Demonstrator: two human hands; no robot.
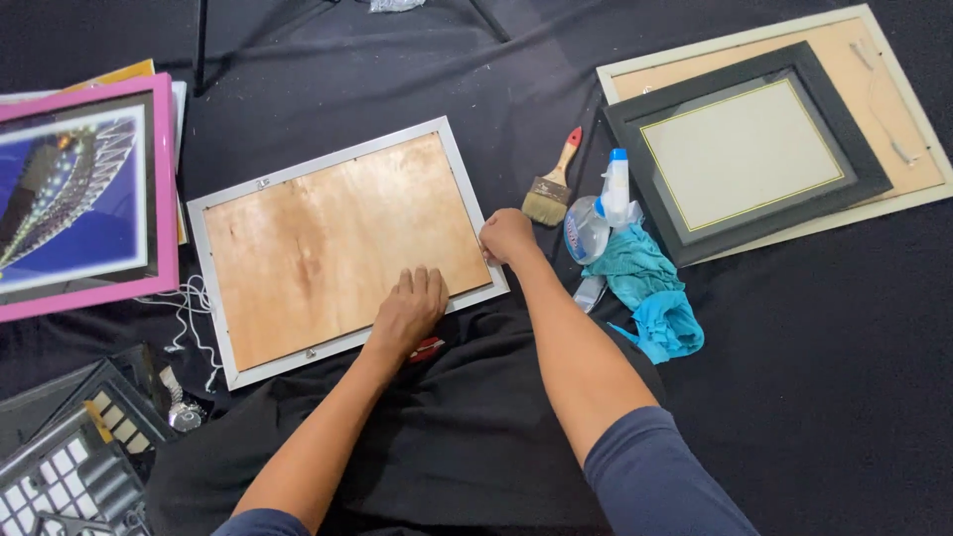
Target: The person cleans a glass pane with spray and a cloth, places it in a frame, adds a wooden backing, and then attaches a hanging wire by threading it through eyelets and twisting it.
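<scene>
A silver picture frame (pixel 213 288) lies face down on black cloth, its brown wooden backing board (pixel 328 238) showing. My left hand (pixel 409 310) rests flat on the board near the frame's near edge, fingers together and pressing down. My right hand (pixel 506 236) is curled at the frame's right edge, fingertips on the rim; whether it pinches something small is hidden. A small red object (pixel 427 347) lies just below the frame by my left wrist.
A paintbrush (pixel 552 189), a spray bottle (pixel 599 213) and a teal rag (pixel 650 293) lie right of the frame. A black frame (pixel 745 149) sits on a cream board at the far right. A pink-framed picture (pixel 84 194) lies left, with white cord (pixel 189 308) and a grid organiser (pixel 69 457).
</scene>
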